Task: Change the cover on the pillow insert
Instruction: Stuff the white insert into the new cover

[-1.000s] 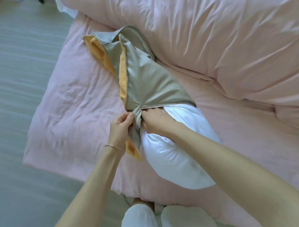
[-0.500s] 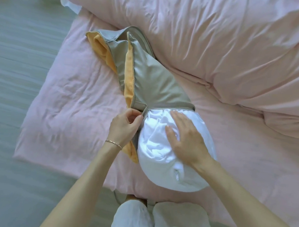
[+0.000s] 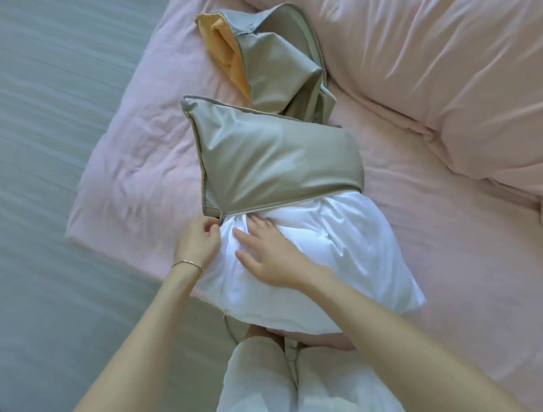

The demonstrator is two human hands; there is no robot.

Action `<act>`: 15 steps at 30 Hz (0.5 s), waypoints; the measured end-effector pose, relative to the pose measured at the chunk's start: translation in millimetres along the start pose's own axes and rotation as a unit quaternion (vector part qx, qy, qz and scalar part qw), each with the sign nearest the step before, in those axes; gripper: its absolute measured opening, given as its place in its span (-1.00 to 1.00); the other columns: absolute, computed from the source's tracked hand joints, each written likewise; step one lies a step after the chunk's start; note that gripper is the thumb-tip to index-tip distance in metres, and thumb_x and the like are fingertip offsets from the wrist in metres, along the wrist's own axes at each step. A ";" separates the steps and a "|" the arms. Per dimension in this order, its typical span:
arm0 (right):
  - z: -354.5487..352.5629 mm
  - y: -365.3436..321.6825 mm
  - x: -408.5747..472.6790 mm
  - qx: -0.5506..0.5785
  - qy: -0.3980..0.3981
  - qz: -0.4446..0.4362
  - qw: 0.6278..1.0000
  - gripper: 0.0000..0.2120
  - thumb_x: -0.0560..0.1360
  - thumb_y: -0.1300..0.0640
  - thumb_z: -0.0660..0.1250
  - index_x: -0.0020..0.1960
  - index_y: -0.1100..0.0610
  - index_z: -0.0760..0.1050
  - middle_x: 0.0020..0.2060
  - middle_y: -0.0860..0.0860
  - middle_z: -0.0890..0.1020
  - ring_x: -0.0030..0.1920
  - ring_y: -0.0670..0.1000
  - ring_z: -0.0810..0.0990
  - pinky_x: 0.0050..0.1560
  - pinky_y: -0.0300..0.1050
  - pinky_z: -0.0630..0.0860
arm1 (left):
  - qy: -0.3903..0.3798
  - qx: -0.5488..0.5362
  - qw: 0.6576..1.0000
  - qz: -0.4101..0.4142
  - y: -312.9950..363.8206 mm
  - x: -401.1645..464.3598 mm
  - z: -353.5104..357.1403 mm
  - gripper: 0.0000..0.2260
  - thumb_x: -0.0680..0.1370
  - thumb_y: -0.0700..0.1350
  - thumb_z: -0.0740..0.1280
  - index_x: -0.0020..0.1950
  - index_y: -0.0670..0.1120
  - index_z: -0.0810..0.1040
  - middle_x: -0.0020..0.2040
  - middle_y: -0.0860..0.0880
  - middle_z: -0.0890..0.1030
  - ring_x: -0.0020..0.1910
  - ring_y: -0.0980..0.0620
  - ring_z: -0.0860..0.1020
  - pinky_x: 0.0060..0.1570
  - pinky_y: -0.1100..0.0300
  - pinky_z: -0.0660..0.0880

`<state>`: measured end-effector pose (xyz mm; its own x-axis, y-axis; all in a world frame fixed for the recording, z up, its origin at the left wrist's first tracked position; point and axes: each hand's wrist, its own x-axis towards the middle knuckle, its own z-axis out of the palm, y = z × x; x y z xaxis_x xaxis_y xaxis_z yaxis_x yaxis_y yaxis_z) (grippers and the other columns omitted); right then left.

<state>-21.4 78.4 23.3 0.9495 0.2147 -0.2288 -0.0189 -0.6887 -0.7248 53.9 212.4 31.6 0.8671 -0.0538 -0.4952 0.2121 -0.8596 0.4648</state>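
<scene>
Pink bed (image 3: 135, 156): bunched duvet (image 3: 441, 73) crowds the half-covered pillow insert (image 3: 339, 255).

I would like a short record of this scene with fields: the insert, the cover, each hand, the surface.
insert: white pillow insert, far end inside the cover, near part exposed
cover: grey-beige cover, orange lining showing at the far end
left hand: left hand pinches the cover's opening edge
right hand: right hand lies open on the insert
surface: pink bed sheet
</scene>
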 end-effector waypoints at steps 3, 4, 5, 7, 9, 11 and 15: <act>-18.6 8.4 -42.7 0.093 0.207 0.000 0.974 -0.71 0.52 0.17 0.17 0.10 0.26 0.58 0.08 0.16 0.62 0.17 0.09 0.52 0.23 -0.11 0.40 | 0.121 0.031 0.990 0.067 14.5 -11.6 5.4 -0.83 0.51 -0.18 0.24 0.06 -0.17 0.53 0.02 -0.16 0.55 -0.01 -0.16 0.53 -0.07 0.08 0.39; -26.2 20.6 -55.3 0.081 0.278 0.013 0.957 -0.71 0.51 0.20 0.17 0.09 0.28 0.58 0.06 0.14 0.63 0.14 0.06 0.53 0.22 -0.13 0.41 | 0.145 0.019 0.981 0.127 24.1 -15.3 9.7 -0.83 0.50 -0.17 0.25 0.04 -0.18 0.53 -0.02 -0.16 0.55 -0.07 -0.15 0.54 -0.10 0.11 0.38; -34.5 35.3 -66.5 0.055 0.331 0.040 0.941 -0.70 0.50 0.20 0.15 0.10 0.29 0.56 0.06 0.15 0.62 0.13 0.06 0.52 0.23 -0.13 0.40 | 0.149 0.011 0.969 0.197 34.8 -18.9 16.6 -0.82 0.49 -0.15 0.23 0.00 -0.19 0.54 -0.07 -0.15 0.55 -0.13 -0.14 0.55 -0.14 0.15 0.39; -43.8 69.2 -81.3 0.008 0.380 0.140 0.914 -0.63 0.50 0.14 0.10 0.17 0.28 0.52 0.14 0.17 0.56 0.18 0.11 0.47 0.26 -0.09 0.31 | 0.116 0.008 0.940 0.322 58.5 -24.7 34.1 -0.79 0.47 -0.12 0.19 -0.07 -0.18 0.56 -0.15 -0.11 0.56 -0.20 -0.11 0.55 -0.18 0.17 0.41; -46.1 95.0 -88.3 0.019 0.366 0.254 0.895 -0.50 0.48 0.01 0.03 0.31 0.23 0.42 0.28 0.16 0.45 0.31 0.15 0.35 0.33 -0.09 0.17 | 0.078 0.037 0.907 0.412 82.2 -24.1 55.1 -0.80 0.46 -0.14 0.19 -0.11 -0.17 0.58 -0.20 -0.09 0.58 -0.24 -0.12 0.54 -0.23 0.14 0.41; -43.0 111.6 -88.8 0.093 0.316 0.347 0.878 -0.43 0.49 -0.07 -0.01 0.43 0.16 0.25 0.43 0.12 0.26 0.45 0.09 0.15 0.42 -0.08 0.04 | 0.066 0.091 0.881 0.459 102.2 -17.8 73.7 -0.78 0.44 -0.14 0.17 -0.16 -0.14 0.60 -0.25 -0.07 0.58 -0.29 -0.12 0.53 -0.33 0.12 0.42; -39.6 131.0 -78.6 0.194 0.259 0.404 0.856 -0.53 0.60 0.01 0.10 0.46 0.12 0.19 0.43 0.06 0.29 0.43 0.05 0.21 0.42 -0.02 0.13 | 0.062 0.158 0.860 0.481 115.2 4.1 89.6 -0.79 0.43 -0.16 0.18 -0.26 -0.11 0.60 -0.32 -0.06 0.56 -0.36 -0.11 0.52 -0.49 0.16 0.46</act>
<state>-86.1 -56.1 -27.9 0.5869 -0.6286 -0.5103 -0.7417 -0.1647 -0.6502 41.5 67.6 17.3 0.6179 -0.7801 0.0981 -0.7466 -0.5431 0.3842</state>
